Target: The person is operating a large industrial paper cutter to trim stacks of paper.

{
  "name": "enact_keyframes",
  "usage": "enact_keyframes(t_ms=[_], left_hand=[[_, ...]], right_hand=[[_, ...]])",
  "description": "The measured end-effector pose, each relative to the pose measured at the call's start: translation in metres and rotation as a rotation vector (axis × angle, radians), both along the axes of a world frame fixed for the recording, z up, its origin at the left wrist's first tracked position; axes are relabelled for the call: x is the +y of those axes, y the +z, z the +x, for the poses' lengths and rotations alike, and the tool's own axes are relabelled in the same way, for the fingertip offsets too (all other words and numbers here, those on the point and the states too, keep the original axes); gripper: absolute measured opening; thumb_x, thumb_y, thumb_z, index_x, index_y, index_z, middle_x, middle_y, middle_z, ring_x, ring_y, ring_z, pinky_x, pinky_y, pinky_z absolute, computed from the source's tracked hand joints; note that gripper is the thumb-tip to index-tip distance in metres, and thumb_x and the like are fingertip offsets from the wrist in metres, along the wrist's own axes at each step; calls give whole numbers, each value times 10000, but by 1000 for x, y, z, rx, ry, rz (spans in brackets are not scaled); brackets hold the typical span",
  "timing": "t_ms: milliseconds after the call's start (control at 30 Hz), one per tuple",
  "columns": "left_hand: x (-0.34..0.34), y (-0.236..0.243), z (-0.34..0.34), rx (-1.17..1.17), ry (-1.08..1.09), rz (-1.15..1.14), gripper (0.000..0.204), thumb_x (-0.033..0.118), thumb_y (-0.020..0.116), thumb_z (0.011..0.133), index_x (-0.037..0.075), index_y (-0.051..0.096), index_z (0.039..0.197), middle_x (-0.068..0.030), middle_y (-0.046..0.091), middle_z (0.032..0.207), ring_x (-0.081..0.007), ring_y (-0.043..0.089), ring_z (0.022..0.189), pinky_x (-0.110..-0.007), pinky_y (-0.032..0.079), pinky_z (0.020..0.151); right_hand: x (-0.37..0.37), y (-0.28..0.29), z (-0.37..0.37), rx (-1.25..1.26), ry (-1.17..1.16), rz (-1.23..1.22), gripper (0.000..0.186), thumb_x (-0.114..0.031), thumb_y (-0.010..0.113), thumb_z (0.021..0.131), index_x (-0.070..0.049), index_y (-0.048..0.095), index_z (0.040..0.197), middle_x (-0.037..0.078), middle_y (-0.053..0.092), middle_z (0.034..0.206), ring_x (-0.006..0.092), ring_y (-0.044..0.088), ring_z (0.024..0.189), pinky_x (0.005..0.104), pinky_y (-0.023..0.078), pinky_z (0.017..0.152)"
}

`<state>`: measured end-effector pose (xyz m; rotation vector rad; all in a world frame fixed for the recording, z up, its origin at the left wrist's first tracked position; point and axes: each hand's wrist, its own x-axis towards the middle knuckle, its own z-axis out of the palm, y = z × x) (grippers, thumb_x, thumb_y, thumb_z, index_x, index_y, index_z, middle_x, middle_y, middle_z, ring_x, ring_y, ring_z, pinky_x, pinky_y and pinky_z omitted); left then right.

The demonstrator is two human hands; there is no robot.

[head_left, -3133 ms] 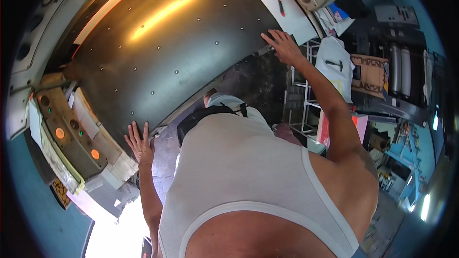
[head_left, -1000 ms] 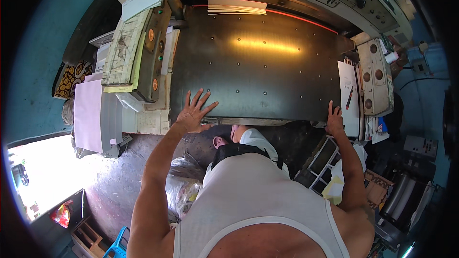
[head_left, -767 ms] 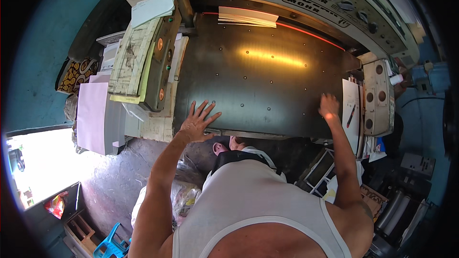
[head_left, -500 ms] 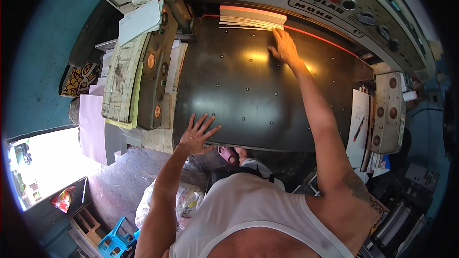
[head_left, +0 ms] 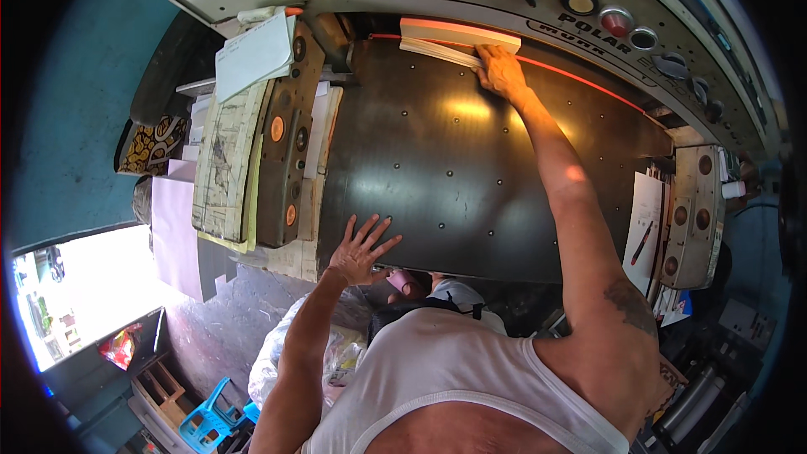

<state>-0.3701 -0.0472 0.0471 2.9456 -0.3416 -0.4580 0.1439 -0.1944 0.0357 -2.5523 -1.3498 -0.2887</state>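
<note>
At the back of a dark metal table (head_left: 420, 210) of a paper cutting machine, a white paper stack (head_left: 471, 34) lies under a red light line (head_left: 580, 80). Just in front of it, a thin bundle of paper strips (head_left: 437, 52) lies at a slant, its right end under my right hand (head_left: 502, 74). The fingers of that hand are curled over this end; the fingertips are partly hidden. My left hand (head_left: 360, 254) rests on the near left edge of the table, fingers spread, holding nothing.
Above the table's back runs a control panel (head_left: 555, 0) with knobs and buttons. Paper piles (head_left: 227, 160) sit on the left side block. On the right lie white sheets with a pen (head_left: 643, 242). A blue plastic stool (head_left: 206, 416) stands at lower left.
My right hand has curled its fingers over the strips, whose right end has swung toward me, away from the stack. My left hand stays on the table edge. The whole view has shifted slightly.
</note>
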Motion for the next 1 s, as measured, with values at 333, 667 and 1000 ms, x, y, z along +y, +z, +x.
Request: enact_keyframes(t_ms=[333,667,1000], left_hand=[[-2,2,4,128,-27,82,888,710,527,845,346,193,1582,-110,108,1660,-342,32,1530,-664,4,1177],[-1,-4,0,77,-19,52,901,684,580,820,335,231,1574,-125,139,1653,-355,65,1528,-667,4,1173],[0,6,-1,147,-9,116,884,702,519,852,355,168,1586,-100,88,1663,-336,25,1529,-663,3,1175]], right_hand=[[14,1,-5,-21,-84,-86,518,-466,665,856,-107,612,1226,102,565,1187,289,517,1175,481,424,918],[-5,-11,-72,39,5,241,306,-343,727,829,-67,637,926,136,555,983,319,523,995,444,408,809],[-40,15,-181,266,58,274,351,-216,766,794,-33,617,1055,139,564,1008,321,549,969,426,455,803]])
